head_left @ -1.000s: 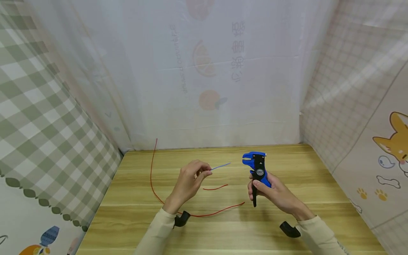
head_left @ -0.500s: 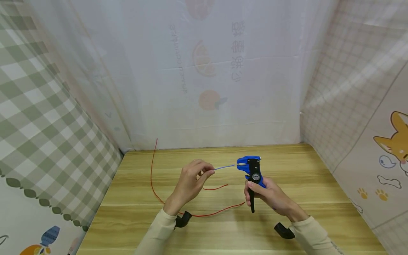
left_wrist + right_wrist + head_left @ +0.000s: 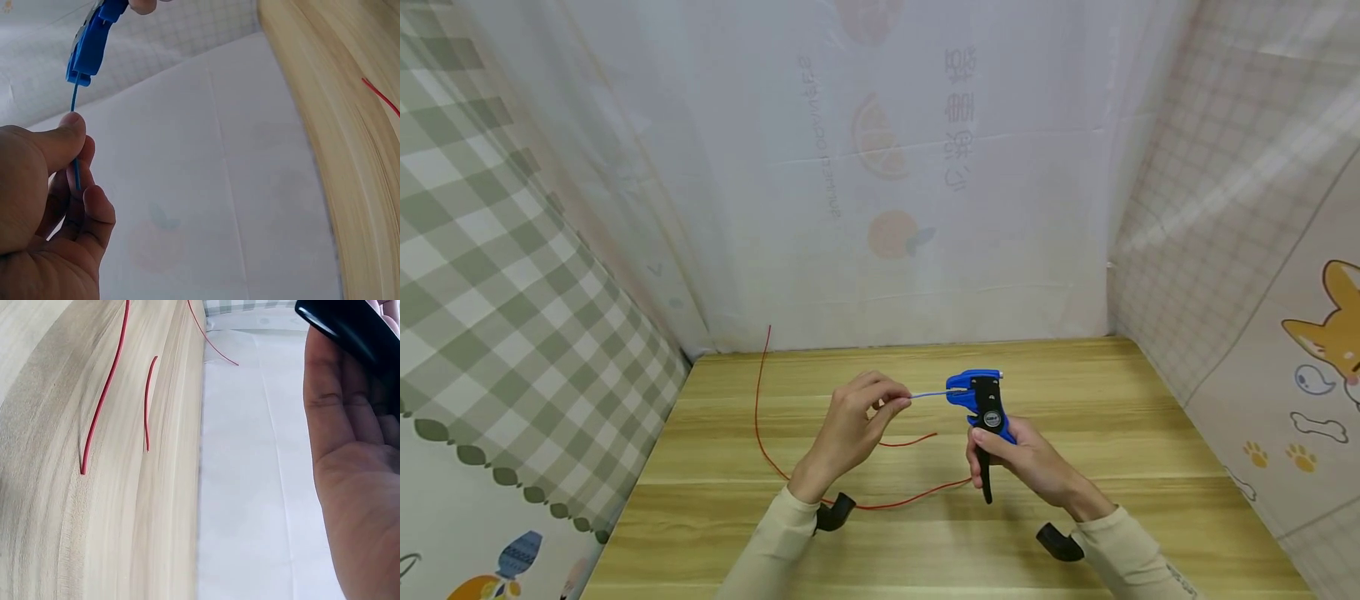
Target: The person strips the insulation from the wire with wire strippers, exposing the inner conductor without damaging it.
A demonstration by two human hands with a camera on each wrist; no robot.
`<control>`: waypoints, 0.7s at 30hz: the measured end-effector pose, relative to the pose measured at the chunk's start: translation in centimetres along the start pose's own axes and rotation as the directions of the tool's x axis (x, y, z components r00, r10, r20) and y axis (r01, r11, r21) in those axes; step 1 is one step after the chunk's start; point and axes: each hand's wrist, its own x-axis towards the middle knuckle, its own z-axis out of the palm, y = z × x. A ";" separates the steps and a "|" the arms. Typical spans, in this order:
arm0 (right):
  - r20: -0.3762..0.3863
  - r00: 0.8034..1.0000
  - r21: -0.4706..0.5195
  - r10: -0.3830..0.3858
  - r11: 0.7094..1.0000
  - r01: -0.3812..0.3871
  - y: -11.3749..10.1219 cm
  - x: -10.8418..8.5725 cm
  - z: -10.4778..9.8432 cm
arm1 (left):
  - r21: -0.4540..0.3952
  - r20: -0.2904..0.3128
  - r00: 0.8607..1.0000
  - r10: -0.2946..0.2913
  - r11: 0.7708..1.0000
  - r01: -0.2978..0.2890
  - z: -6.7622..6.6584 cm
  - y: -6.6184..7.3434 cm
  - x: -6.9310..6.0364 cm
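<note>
Between thumb and fingertips, the left hand (image 3: 856, 425) pinches a short blue wire (image 3: 929, 394). Its far end lies in the blue jaws of a blue and black wire stripper (image 3: 985, 396). Around the stripper's handles the right hand (image 3: 1030, 462) is wrapped, with the jaws facing left. In the left wrist view, the blue wire (image 3: 74, 99) runs from the thumb up into the stripper's head (image 3: 92, 47), and its other end shows below the thumb. The right wrist view has the black handle (image 3: 350, 331) over the right hand's fingers (image 3: 331, 406).
A short red wire (image 3: 910, 442) lies on the wooden table (image 3: 1075, 400) between the hands. A long red wire (image 3: 757, 408) curves from the back left round to below the right hand. White curtain (image 3: 1000, 275) hangs behind; patterned cloths stand at both sides.
The right hand and stripper have moved left and slightly down, and the left hand slightly right. The blue wire's end, apart from the stripper before, is now in its jaws.
</note>
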 end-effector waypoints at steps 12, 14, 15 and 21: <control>0.000 1.000 0.004 -0.015 1.000 0.015 0.3 0.2 0.4 | 0.011 0.025 1.000 0.018 1.000 -0.018 0.0 0.1 0.1; -0.001 1.000 0.003 -0.012 1.000 0.012 0.2 0.2 0.4 | 0.009 0.028 0.999 0.022 1.000 -0.022 0.0 0.1 0.1; -0.001 1.000 0.000 -0.009 1.000 0.009 0.2 0.2 0.4 | 0.009 0.028 0.999 0.026 1.000 -0.026 0.0 0.1 0.1; -0.009 1.000 -0.025 -0.003 1.000 0.003 0.3 0.2 0.4 | 0.005 0.025 0.999 0.046 0.999 -0.046 -0.1 0.1 0.2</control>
